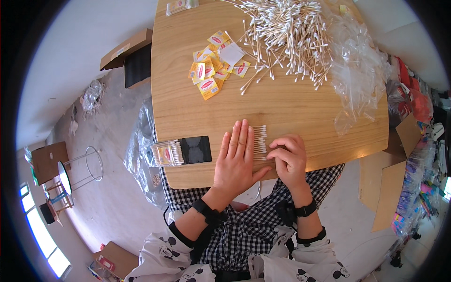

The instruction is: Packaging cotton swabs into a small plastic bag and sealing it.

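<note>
Hands at a wooden worktop [310,115]. The left hand [237,157] lies palm down, fingers extended with narrow gaps. A row of cotton swabs [260,141] lies on the worktop between the hands, directly beside the left index finger. The right hand [290,162] is at the row's right side, its fingers curled; whether they pinch a swab cannot be told. Beyond: yellow-and-white cards [208,87], a heap of loose swabs [291,35], and crumpled clear plastic [357,70].
</note>
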Action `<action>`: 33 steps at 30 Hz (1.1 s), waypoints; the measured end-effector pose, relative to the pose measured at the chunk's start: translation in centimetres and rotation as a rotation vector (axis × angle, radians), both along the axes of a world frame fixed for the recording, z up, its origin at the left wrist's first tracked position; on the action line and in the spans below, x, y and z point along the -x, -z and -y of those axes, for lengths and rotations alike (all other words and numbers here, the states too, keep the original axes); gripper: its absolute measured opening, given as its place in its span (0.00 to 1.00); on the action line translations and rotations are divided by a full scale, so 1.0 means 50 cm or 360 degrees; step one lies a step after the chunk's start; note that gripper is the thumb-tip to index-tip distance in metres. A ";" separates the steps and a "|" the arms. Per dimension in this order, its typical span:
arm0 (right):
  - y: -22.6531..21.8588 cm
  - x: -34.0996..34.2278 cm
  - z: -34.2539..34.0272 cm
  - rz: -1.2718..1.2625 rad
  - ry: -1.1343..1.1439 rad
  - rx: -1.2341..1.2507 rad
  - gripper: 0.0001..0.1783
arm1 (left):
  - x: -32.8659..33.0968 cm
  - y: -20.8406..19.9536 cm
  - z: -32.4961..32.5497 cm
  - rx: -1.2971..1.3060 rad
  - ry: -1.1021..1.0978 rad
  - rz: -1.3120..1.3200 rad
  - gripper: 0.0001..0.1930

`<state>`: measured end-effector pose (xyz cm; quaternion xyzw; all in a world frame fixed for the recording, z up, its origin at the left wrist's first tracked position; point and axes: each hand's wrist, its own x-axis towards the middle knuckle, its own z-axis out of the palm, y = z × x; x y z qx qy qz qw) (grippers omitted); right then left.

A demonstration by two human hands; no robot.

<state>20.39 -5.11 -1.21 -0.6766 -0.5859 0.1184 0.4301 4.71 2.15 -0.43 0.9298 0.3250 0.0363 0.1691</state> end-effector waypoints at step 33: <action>-0.007 0.005 -0.009 -0.0070 0.0041 0.0055 0.14 | 0.003 -0.001 0.000 0.0015 0.0003 0.0041 0.50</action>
